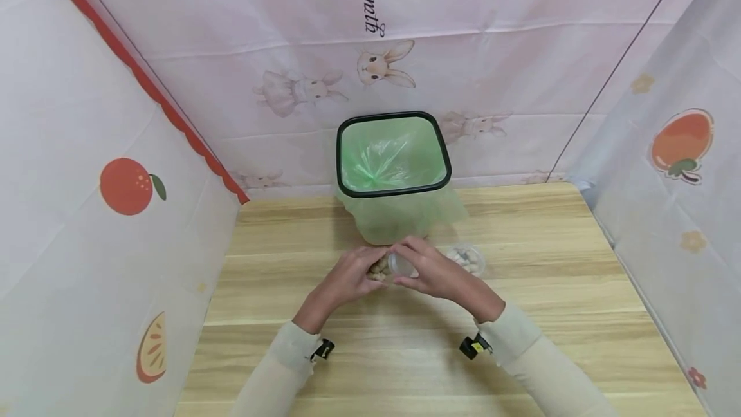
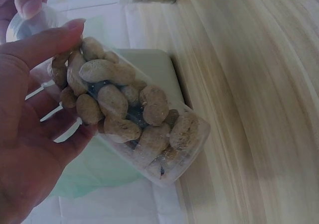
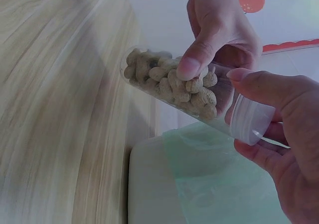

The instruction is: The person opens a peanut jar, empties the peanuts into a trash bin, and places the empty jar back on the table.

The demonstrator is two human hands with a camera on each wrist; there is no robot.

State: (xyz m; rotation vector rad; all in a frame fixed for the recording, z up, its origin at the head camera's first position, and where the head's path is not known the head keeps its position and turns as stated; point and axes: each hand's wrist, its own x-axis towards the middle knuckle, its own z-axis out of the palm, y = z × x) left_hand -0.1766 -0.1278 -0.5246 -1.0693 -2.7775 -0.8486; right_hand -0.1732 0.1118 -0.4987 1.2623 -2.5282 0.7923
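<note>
A clear plastic jar point(image 2: 124, 99) of unshelled peanuts is tilted above the table. My left hand point(image 1: 349, 274) grips its body, thumb on one side and fingers on the other, as the right wrist view shows. My right hand point(image 1: 431, 270) holds the translucent screw lid point(image 3: 250, 120) at the jar's mouth between thumb and fingers. The peanuts point(image 3: 172, 79) fill the bottom and middle of the jar, with a gap below the lid. Just right of my right hand, a second clear jar point(image 1: 466, 259) with pale, whitish pieces stands on the table.
Behind the hands stands a bin point(image 1: 393, 214) with a black rim and a green plastic liner, its edge hanging over the front. The wood-grain table point(image 1: 532, 256) is bounded by printed cloth walls point(image 1: 231, 101) at the back and both sides.
</note>
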